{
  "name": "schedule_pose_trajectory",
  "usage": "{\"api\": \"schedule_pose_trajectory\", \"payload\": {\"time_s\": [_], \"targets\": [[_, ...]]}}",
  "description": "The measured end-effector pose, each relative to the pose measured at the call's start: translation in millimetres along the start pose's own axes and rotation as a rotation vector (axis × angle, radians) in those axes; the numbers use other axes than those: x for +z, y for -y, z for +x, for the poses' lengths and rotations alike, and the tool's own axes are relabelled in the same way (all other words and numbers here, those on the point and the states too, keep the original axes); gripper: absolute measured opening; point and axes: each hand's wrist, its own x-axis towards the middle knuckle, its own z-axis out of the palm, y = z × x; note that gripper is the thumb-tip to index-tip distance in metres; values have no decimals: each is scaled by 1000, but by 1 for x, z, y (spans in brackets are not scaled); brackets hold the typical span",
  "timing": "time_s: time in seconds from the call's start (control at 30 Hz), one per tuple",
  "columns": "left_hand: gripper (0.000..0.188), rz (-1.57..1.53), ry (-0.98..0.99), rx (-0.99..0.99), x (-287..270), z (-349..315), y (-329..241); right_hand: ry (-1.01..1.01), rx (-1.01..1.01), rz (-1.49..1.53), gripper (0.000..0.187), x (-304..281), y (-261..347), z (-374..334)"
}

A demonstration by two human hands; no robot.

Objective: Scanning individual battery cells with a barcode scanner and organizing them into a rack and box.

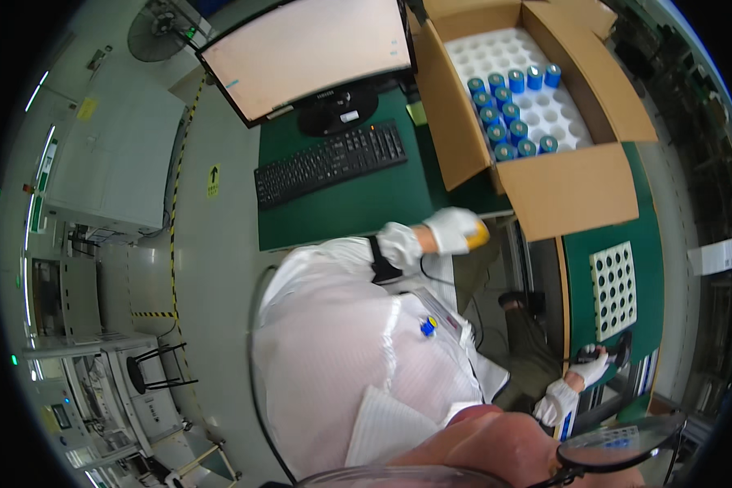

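Observation:
My left hand (454,231), in a white glove, hovers beside the near edge of the green desk, below the open carton. A yellow patch shows at its fingers; whether it is a held thing or part of the glove is unclear. A black strap (384,260) circles that forearm. At the lower right, my right hand (591,368), also white-gloved, is closed round the handle of a black handheld scanner (620,350). The scanner's head is at the near end of a white tray (598,298) with rows of dark round spots, lying on the green bench (579,254).
An open cardboard box (573,191) holds white foam (481,54) with several blue cylindrical cells (510,112). A monitor (309,57) and black keyboard (331,163) occupy the desk. A cable (478,317) hangs between desk and bench. A dark stool (138,376) stands left.

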Motion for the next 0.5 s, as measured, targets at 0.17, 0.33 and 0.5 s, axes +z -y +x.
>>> {"api": "schedule_pose_trajectory", "payload": {"time_s": [0.17, 0.33, 0.5], "targets": [[37, 154, -530, -517, -16, -33, 47, -9, 65, 8, 15, 3, -8, 6], [73, 317, -403, -622, -5, -7, 76, -34, 60, -10, 18, 1, -7, 4], [61, 460, -292, -535, 7, 35, 102, -54, 33, -3, 18, 8, -2, -10]]}}
